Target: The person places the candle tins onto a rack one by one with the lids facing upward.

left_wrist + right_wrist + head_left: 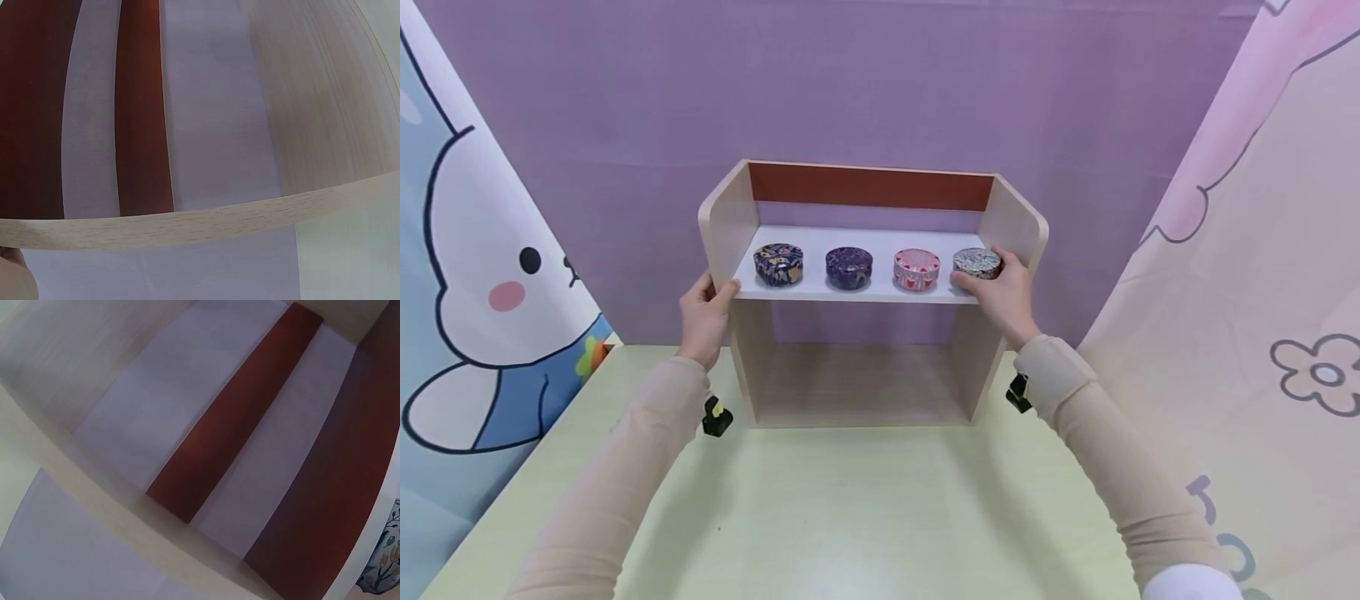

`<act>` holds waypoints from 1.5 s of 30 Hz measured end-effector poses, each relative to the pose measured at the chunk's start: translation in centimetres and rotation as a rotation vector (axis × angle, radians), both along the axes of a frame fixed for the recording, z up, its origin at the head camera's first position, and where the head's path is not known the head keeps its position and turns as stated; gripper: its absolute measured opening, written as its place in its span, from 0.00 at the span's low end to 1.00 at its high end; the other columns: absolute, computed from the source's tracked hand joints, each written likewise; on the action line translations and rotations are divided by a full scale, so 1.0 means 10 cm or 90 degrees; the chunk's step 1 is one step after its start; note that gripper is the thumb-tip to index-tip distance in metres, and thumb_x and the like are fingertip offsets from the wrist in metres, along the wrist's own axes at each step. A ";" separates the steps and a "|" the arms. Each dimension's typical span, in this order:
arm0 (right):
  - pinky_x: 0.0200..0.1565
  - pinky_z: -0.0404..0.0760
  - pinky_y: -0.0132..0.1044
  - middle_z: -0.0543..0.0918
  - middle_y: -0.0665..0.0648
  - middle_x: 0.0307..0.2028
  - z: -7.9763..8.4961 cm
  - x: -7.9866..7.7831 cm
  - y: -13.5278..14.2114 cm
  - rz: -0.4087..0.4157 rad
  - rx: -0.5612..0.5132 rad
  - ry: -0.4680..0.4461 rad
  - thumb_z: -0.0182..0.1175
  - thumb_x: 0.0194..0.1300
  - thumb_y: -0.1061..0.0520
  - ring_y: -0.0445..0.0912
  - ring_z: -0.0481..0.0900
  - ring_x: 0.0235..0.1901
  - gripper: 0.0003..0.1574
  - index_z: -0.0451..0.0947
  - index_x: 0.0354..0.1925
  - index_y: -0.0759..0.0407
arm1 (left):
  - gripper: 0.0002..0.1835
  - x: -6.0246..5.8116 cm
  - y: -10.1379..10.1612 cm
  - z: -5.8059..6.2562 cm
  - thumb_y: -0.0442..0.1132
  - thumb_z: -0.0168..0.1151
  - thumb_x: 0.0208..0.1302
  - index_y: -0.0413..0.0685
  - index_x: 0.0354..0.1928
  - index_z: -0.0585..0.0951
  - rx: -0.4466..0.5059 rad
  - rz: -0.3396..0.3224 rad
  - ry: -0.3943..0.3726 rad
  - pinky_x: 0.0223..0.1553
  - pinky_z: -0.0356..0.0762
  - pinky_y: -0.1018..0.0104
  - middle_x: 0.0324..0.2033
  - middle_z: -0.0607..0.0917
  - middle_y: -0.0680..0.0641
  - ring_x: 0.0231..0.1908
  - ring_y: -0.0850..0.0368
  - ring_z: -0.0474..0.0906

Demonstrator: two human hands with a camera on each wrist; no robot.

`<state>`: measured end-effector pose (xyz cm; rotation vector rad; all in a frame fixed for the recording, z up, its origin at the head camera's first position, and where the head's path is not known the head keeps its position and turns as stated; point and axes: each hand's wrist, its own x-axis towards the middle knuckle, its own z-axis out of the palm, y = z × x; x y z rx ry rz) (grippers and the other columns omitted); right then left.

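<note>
A small two-tier wooden shelf (859, 385) stands on the table, with a row of round patterned tins along its white upper board (880, 292). My left hand (703, 321) grips the front edge of the left side panel (726, 225), thumb at the board's corner. At the right end of the row, my right hand (1006, 300) holds a black-and-white patterned tin (976, 260) between thumb and fingers. Part of that tin (380, 565) shows at the right wrist view's lower corner. Beside it sit a pink tin (916, 270), a dark purple tin (848, 268) and a dark floral tin (778, 265).
Pale green tabletop (850, 508) spreads in front of the shelf. A reddish-brown strip (872, 186) spans the shelf's top back. Behind hangs a purple cloth (880, 83), with printed cartoon cloths (482, 217) at either side.
</note>
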<state>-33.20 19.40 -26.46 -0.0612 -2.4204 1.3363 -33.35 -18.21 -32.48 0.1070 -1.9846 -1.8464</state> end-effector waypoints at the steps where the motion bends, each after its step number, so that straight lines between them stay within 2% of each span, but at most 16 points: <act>1: 0.60 0.63 0.42 0.70 0.62 0.58 0.01 0.00 0.00 0.000 0.008 -0.001 0.69 0.49 0.46 0.50 0.67 0.56 0.54 0.55 0.67 0.63 | 0.23 0.00 0.00 0.00 0.43 0.53 0.63 0.51 0.61 0.71 0.001 0.000 0.001 0.43 0.65 0.73 0.46 0.76 0.49 0.41 0.64 0.67; 9: 0.56 0.66 0.45 0.73 0.63 0.54 0.07 0.02 0.03 0.012 0.074 -0.027 0.67 0.50 0.44 0.52 0.69 0.51 0.50 0.60 0.63 0.65 | 0.23 -0.01 0.00 0.00 0.43 0.52 0.63 0.51 0.61 0.71 -0.001 -0.001 0.002 0.43 0.65 0.72 0.45 0.75 0.50 0.41 0.64 0.67; 15: 0.57 0.65 0.46 0.70 0.64 0.58 0.10 0.01 0.04 0.018 0.110 -0.050 0.66 0.51 0.43 0.52 0.68 0.53 0.52 0.57 0.65 0.65 | 0.23 -0.01 -0.01 0.01 0.45 0.52 0.64 0.52 0.61 0.70 -0.001 -0.009 -0.005 0.44 0.65 0.71 0.48 0.74 0.49 0.43 0.63 0.66; 22: 0.56 0.66 0.47 0.70 0.64 0.57 0.10 0.02 0.03 0.025 0.137 -0.068 0.64 0.52 0.42 0.53 0.68 0.53 0.51 0.56 0.65 0.64 | 0.22 0.00 -0.02 0.01 0.45 0.52 0.63 0.50 0.59 0.73 -0.012 -0.002 0.003 0.43 0.64 0.71 0.44 0.76 0.52 0.41 0.63 0.67; 34: 0.54 0.68 0.46 0.73 0.63 0.54 0.10 0.05 0.00 0.021 0.137 -0.069 0.62 0.53 0.42 0.52 0.70 0.51 0.47 0.59 0.63 0.63 | 0.23 -0.01 -0.02 -0.01 0.46 0.52 0.64 0.53 0.60 0.71 -0.007 -0.009 -0.008 0.47 0.65 0.69 0.49 0.75 0.49 0.45 0.62 0.67; 45: 0.56 0.67 0.47 0.71 0.63 0.55 0.09 0.06 0.02 0.013 0.126 -0.069 0.63 0.53 0.42 0.53 0.69 0.52 0.50 0.56 0.65 0.62 | 0.22 -0.03 0.00 -0.02 0.44 0.52 0.63 0.50 0.59 0.73 0.009 -0.013 0.008 0.43 0.65 0.72 0.43 0.76 0.52 0.41 0.64 0.67</act>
